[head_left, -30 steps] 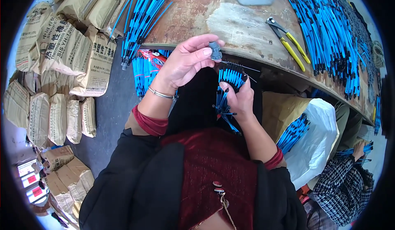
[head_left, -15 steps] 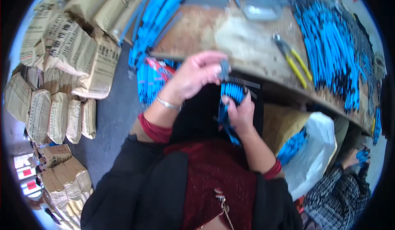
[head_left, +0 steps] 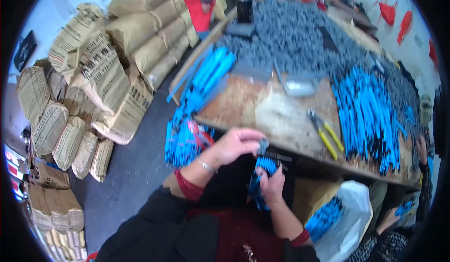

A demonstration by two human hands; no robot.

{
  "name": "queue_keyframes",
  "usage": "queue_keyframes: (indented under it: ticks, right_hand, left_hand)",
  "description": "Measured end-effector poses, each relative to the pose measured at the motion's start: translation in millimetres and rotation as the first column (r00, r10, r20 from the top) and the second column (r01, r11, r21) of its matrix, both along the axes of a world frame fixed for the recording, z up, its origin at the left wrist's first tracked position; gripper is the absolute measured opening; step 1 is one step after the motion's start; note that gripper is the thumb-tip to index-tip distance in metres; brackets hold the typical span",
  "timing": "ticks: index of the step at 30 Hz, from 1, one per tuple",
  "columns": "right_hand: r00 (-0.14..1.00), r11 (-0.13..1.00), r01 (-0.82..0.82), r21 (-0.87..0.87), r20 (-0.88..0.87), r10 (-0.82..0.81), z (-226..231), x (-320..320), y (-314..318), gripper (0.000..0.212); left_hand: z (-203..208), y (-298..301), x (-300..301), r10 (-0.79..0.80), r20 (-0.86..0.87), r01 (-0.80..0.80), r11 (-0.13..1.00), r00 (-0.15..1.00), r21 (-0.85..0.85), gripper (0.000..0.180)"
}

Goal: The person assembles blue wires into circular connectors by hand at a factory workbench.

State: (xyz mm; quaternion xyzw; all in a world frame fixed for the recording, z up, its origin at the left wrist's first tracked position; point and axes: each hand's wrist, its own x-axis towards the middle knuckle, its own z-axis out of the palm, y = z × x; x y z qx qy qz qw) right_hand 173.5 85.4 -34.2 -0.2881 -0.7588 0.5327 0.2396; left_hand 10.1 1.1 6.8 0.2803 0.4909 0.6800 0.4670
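Note:
My left hand (head_left: 236, 146) is closed in a pinch on a small grey piece (head_left: 263, 145), whose exact kind I cannot make out. Just below it, my right hand (head_left: 272, 186) grips a bundle of thin blue strips (head_left: 266, 162) with dark ends, its thumb lying across them. The grey piece is close above the bundle's upper end; I cannot tell whether they touch. Both hands are in front of the wooden table's near edge (head_left: 300, 155). Pliers with yellow handles (head_left: 326, 135) lie on the tabletop near that edge.
Grey pieces (head_left: 290, 32) cover the far table. Blue strips are piled at right (head_left: 365, 117) and left (head_left: 206, 81). A clear scoop-like tray (head_left: 300, 87) lies mid-table. Beside me stand an open white sack (head_left: 351, 215) and stacked brown paper sacks (head_left: 101, 74). Co-workers are at the right and far side.
The view has tilted up, so the far table and people there now show. My left hand still pinches the grey piece over the bundle in my right hand.

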Motion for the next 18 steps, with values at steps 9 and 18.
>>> queue_keyframes:
  ticks: [9, 18]
  right_hand:
    - [0.999, 0.999, 0.037, 0.004, -0.038, -0.036, -12.8, -10.1, 10.9, 0.029]
    - [0.997, 0.999, 0.043, 0.024, -0.07, -0.041, -9.4, 0.2, 4.0, 0.034]
  left_hand:
    - [6.0, 5.4, 17.0, 0.121, -0.442, -0.108, 0.993, 0.889, 0.055, 0.05]
    - [4.3, 3.4, 34.1, 0.193, -0.647, -0.252, 0.968, 0.738, 0.001, 0.05]
